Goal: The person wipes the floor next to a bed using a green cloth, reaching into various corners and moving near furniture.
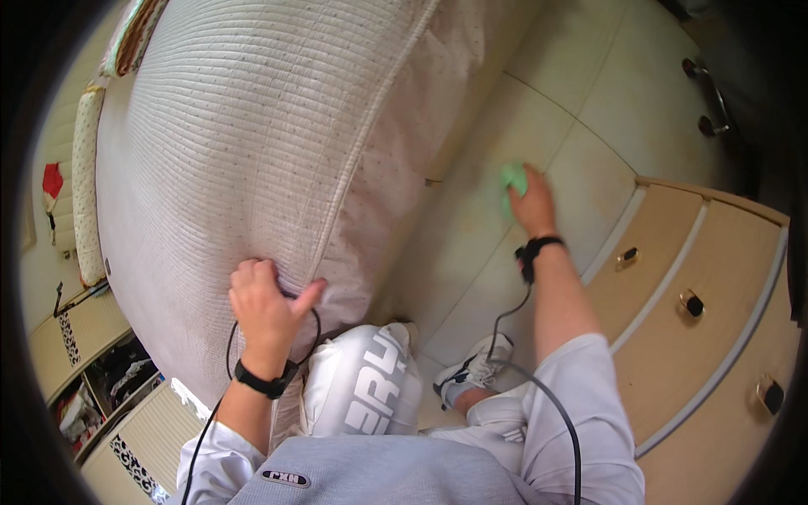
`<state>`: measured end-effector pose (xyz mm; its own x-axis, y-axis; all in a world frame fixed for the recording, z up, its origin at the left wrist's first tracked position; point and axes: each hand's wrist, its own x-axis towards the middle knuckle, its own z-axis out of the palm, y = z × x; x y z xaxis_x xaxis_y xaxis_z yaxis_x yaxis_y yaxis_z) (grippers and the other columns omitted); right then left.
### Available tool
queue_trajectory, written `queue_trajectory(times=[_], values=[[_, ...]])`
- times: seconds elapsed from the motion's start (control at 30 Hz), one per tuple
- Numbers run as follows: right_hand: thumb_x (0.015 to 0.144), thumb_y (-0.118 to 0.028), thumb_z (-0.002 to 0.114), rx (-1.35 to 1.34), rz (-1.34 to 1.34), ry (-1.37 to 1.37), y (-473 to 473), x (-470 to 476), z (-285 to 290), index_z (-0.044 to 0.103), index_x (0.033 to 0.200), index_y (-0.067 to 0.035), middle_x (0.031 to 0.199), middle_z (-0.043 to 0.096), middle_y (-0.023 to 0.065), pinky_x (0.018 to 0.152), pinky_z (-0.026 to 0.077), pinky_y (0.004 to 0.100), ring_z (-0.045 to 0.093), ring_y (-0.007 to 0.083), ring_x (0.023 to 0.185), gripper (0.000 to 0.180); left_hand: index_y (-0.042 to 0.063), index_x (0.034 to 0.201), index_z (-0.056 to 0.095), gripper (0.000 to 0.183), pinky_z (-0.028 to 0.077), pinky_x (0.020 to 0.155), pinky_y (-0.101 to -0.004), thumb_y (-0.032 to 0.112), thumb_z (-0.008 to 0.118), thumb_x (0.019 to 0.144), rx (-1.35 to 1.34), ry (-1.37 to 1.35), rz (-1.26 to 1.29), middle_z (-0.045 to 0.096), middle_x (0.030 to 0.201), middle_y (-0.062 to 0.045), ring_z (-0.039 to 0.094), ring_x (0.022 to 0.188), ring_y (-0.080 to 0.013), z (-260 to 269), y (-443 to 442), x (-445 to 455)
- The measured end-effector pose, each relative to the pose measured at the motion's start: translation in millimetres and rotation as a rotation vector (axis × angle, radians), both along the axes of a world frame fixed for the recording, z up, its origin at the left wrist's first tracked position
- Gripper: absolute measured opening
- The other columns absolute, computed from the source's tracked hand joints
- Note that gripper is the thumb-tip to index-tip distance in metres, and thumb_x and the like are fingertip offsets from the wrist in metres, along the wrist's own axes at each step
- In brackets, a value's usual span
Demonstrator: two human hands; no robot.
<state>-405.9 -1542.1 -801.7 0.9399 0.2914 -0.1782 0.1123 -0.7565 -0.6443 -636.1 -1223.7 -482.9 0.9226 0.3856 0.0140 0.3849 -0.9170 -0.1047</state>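
Note:
A crumpled light-green cloth (514,181) is in the grip of my right hand (533,202), over the tiled floor (473,252) between bed and drawers. It looks blurred, and I cannot tell whether it touches the tiles. My left hand (265,303) presses on the bed's edge with fingers spread and nothing in them. Under it lies a pale quilted bedspread (252,126) with small dots. Each wrist wears a black strap with a cable, and the left cable loops around that hand.
A wooden drawer unit (663,290) with dark knobs stands at the right. The bed frame's side (404,233) borders the floor. My shoe (476,366) rests on the tiles. Cabinets (151,435) with open compartments are at the lower left. A dark object with a handle (713,98) is upper right.

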Motion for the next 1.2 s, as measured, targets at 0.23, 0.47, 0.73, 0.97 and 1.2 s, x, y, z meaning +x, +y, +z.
queue_trajectory(times=[0.23,0.47,0.73,0.97,1.2], values=[[0.089,-0.014,0.057,-0.109,0.195,0.048,95.5,-113.0,-91.0,0.066,0.104,-0.005,0.099,0.065,0.0216,0.085,0.048,0.0526,0.059,0.0405,0.096,0.02,-0.006,0.101,0.052,0.086,0.05,0.079,-0.0454,0.053,0.093,0.053,-0.051,0.247,-0.023,0.055,0.097,-0.022,0.056,0.091,-0.04,-34.6,-8.0,37.3],[0.084,-0.014,0.063,0.244,0.612,0.759,108.7,-320.6,-16.2,0.067,0.13,-0.008,0.135,0.063,0.0214,0.114,0.04,0.048,0.056,0.0395,0.129,0.046,-0.006,0.098,0.056,0.083,0.054,0.076,-0.0447,0.053,0.094,0.054,0.009,0.434,-0.024,0.058,0.098,-0.021,0.061,0.089,-0.039,-18.3,5.1,39.8],[0.083,-0.011,0.071,0.179,0.16,-0.089,75.0,-49.9,-24.8,0.065,0.125,-0.005,0.119,0.068,0.0192,0.099,0.05,0.0466,0.061,0.0399,0.112,0.043,-0.01,0.103,0.059,0.085,0.056,0.08,-0.0444,0.052,0.093,0.057,0.019,0.399,-0.033,0.063,0.097,-0.024,0.064,0.089,-0.0412,-33.4,3.6,40.9],[0.09,-0.016,0.057,-0.166,0.377,0.229,148.3,-303.3,-61.2,0.069,0.121,-0.007,0.118,0.067,0.0246,0.1,0.049,0.0497,0.062,0.0398,0.108,0.034,-0.009,0.103,0.062,0.086,0.058,0.079,-0.0442,0.061,0.089,0.061,0.001,0.28,-0.144,0.066,0.099,-0.025,0.068,0.094,-0.039,-25.4,-8.7,36.0],[0.085,-0.009,0.064,0.216,0.08,0.315,46.0,-421.3,23.5,0.064,0.128,-0.004,0.127,0.064,0.0219,0.106,0.046,0.0488,0.058,0.0421,0.121,0.043,-0.003,0.112,0.06,0.073,0.057,0.083,-0.0429,0.055,0.082,0.075,0.095,0.206,-0.157,0.065,0.106,-0.021,0.066,0.101,-0.0365,-25.3,12.8,-1.7]])
